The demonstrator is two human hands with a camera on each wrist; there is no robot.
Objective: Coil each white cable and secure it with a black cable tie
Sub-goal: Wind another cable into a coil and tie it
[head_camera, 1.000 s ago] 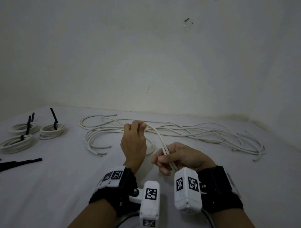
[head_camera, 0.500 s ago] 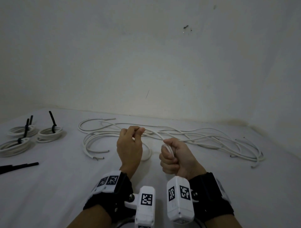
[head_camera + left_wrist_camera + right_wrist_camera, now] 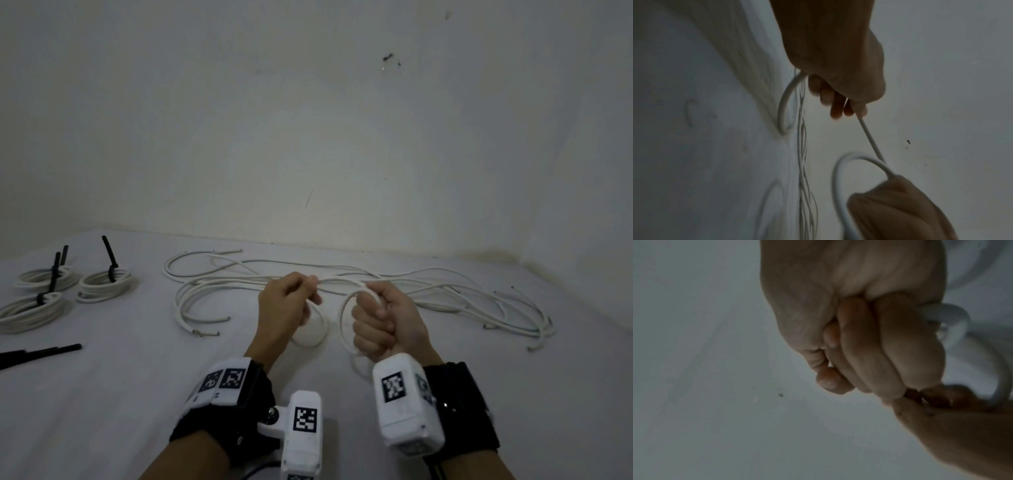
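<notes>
The fingers (image 3: 373, 327) of the right hand (image 3: 383, 322) are clenched into a fist round the first turn of the white cable (image 3: 346, 320), and the loop stands out of the fist toward the left hand (image 3: 286, 308), bulging up over the knuckles and down past the heel of the palm. The left fingers (image 3: 308, 284) pinch the same cable just beyond that loop, thumb against fingertips; the left wrist view shows a short straight run of cable (image 3: 869, 134) stretched from this pinch to the loop at the right fist (image 3: 900, 203). So the working length lies crosswise between the two hands, its long axis running left to right, with the left hand the nearer one to the loose slack.

That slack drops off the left hand in a small curl onto the surface (image 3: 137, 394) and joins the tangle of uncoiled cables (image 3: 445, 291) spread just behind both hands. I judge that the next turn has to be fed from the left pinch toward the right fist, laid beside the loop already held there.

Well apart on the left lie three finished coils (image 3: 102, 282), each with a black cable tie (image 3: 111, 258) sticking up, and spare ties (image 3: 41, 353) rest near the front edge
</notes>
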